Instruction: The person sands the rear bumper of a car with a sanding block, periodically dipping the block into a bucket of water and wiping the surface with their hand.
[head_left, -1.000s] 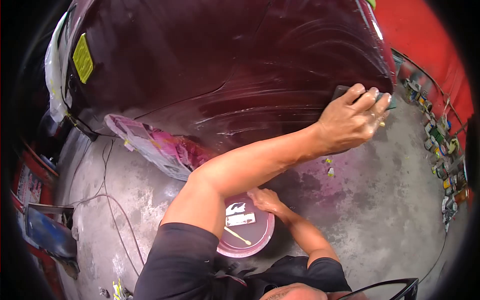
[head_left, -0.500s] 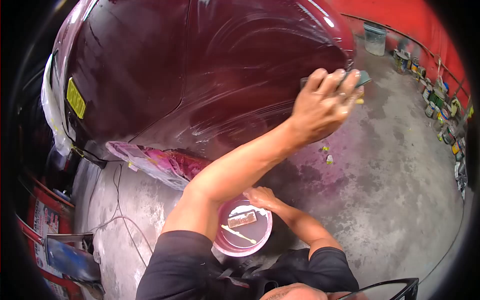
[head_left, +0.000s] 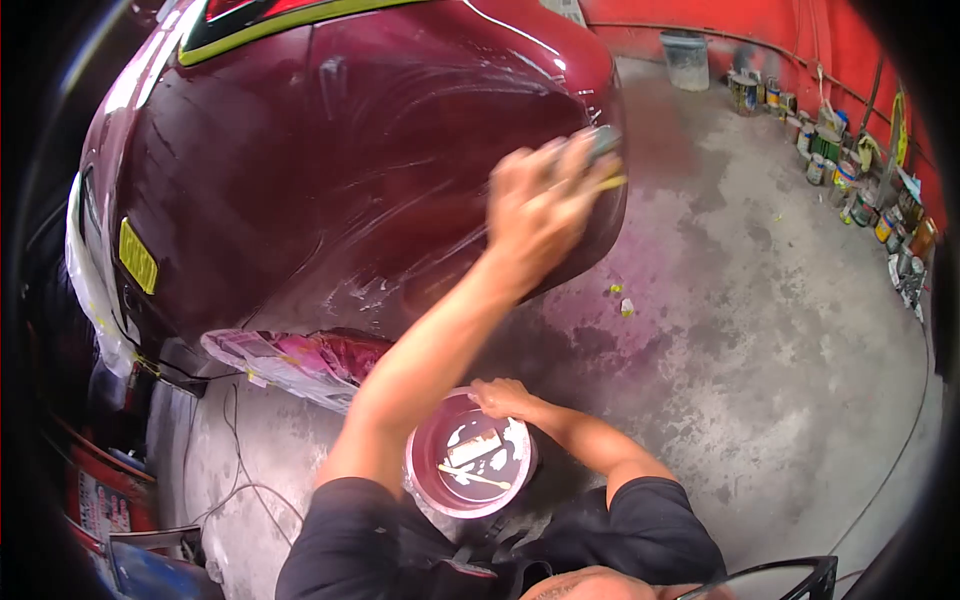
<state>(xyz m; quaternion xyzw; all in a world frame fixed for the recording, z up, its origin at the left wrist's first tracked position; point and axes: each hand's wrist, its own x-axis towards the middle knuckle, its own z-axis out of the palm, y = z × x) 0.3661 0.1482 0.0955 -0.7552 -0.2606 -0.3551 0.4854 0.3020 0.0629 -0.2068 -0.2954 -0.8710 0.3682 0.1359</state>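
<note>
My left hand (head_left: 540, 205) reaches out to the dark maroon car body panel (head_left: 400, 150). Its fingers press a grey-green piece of sandpaper (head_left: 604, 140) against the wet surface near the rounded corner, though most of the piece is hidden beneath them. A yellow strip (head_left: 611, 184) shows beside the fingertips. Lower down, my right hand (head_left: 503, 398) is closed on the rim of a pink bucket (head_left: 418, 470). Inside the bucket are murky water with white foam, a rectangular block (head_left: 473, 448) and a pale yellow stick (head_left: 475, 477).
Plastic-wrapped masking (head_left: 290, 365) hangs along the panel's lower edge. Cables (head_left: 240, 485) trail over the concrete floor (head_left: 720, 350). Several paint cans (head_left: 845, 178) and a grey bin (head_left: 685, 62) line the red wall. A blue-and-red object (head_left: 150, 570) stands at lower left.
The view has shifted, so the car appears further left and lower. My left hand stays near the panel's corner with the sandpaper. Foam in the bucket has spread; my right hand keeps its rim grip.
</note>
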